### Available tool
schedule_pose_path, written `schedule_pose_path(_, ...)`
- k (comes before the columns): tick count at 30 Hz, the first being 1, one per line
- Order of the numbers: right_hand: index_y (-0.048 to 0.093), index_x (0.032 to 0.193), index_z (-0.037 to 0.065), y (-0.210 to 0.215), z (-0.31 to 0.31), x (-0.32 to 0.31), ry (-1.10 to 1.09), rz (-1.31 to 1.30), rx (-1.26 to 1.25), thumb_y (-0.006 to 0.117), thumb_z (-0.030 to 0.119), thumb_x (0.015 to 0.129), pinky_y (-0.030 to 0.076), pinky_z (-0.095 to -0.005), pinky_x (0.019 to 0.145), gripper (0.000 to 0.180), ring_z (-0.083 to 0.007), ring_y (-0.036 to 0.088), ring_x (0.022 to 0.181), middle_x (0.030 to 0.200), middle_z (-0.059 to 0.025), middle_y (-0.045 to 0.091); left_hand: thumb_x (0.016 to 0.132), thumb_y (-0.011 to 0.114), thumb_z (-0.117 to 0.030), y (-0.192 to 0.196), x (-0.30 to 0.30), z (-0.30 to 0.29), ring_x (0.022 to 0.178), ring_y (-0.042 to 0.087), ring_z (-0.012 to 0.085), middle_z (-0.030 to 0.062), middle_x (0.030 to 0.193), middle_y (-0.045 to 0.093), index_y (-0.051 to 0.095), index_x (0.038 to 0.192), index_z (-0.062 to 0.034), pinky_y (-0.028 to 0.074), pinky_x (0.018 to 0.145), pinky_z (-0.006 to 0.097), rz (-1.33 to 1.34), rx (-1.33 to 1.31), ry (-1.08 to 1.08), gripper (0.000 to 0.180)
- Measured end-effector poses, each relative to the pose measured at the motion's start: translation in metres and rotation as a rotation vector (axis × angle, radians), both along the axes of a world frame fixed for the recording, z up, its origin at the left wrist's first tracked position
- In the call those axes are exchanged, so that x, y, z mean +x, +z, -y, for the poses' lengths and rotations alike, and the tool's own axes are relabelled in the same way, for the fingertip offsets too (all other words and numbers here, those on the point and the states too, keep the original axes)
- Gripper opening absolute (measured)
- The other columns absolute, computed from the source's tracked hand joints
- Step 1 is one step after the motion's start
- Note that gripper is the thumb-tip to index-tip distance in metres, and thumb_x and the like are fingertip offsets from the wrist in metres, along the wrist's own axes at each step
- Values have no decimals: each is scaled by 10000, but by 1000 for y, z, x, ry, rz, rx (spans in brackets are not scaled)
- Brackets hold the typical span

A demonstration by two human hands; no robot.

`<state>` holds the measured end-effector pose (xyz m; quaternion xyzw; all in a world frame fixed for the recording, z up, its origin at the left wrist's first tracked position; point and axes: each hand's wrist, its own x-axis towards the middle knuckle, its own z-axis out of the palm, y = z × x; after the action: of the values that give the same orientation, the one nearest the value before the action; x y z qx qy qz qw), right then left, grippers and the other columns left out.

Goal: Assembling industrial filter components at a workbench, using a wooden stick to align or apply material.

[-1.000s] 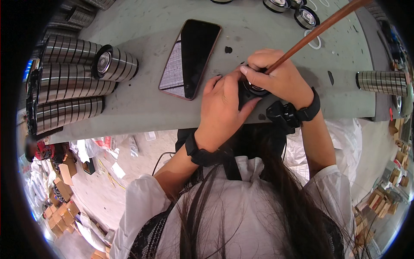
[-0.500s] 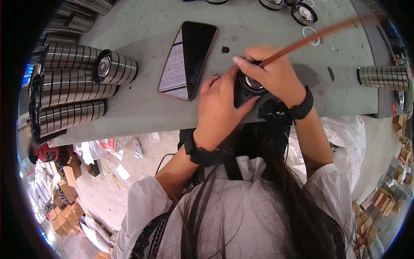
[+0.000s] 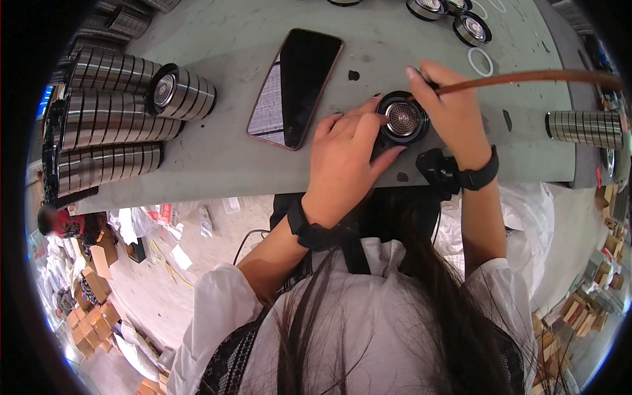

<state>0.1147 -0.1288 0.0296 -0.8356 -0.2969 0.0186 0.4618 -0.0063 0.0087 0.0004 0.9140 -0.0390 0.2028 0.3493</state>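
1. I see the round black part with a metal mesh centre (image 3: 403, 118) lying flat on the grey worktable (image 3: 224, 151), close to its near edge and just right of the dark phone (image 3: 296, 87).
2. My left hand (image 3: 345, 158) cups the part from the near side, fingers curled against its rim, thumb reaching toward the right of it.
3. My right hand (image 3: 451, 108) pinches a thin brown stick (image 3: 526, 78) that runs off toward the table's right edge; its tip meets the part's far rim.
4. I judge the part rigid and fairly weighty for its bulk, a metal body with a smooth, probably slick rim. The mesh looks like the delicate spot, so I'd grip by the outer rim, opposite sides, never pressing the centre.
5. Stacked ribbed metal cylinders (image 3: 108, 118) lie along the left edge, another stack (image 3: 582, 128) at the right edge, and similar round parts (image 3: 471, 26) near the far edge.
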Motion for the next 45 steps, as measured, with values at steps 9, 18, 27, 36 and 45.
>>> schedule_pose_path(9,480,735,9,24,6,-20,-13,-35,-226,605,176,842,343,-360,510,234,-347,385,564,627,-186,423,667,782,-165,0,3,-4,995,595,302,128,1176,611,539,1005,-33,418,867,407,18,-42,8,437)
schedule_pose_path(18,498,682,53,25,18,-27,-193,-455,211,580,184,906,340,-249,491,272,-70,446,545,581,-6,471,633,799,-202,5,2,-2,1059,542,313,139,1237,549,507,1091,-59,385,902,416,-37,-103,-14,561)
schedule_pose_path(27,446,713,66,-16,39,-23,-576,-453,818,556,185,927,304,-237,517,268,-73,360,531,643,1,421,637,783,-255,35,25,-2,1078,497,302,132,1221,493,499,1275,-147,384,869,402,-163,274,-140,707)
schedule_pose_path(36,442,697,63,-18,49,-20,-558,-381,767,559,190,919,290,-229,527,281,-71,359,547,632,8,400,673,765,-315,114,12,-101,996,515,278,83,1070,564,504,1261,-109,348,871,434,-38,409,384,676)
schedule_pose_path(45,453,693,58,-19,46,-23,-565,-376,756,577,200,911,293,-226,531,288,-68,366,549,635,10,411,769,695,-365,103,-16,-161,1235,376,303,84,1254,526,482,1287,-98,250,925,562,-245,958,701,619)
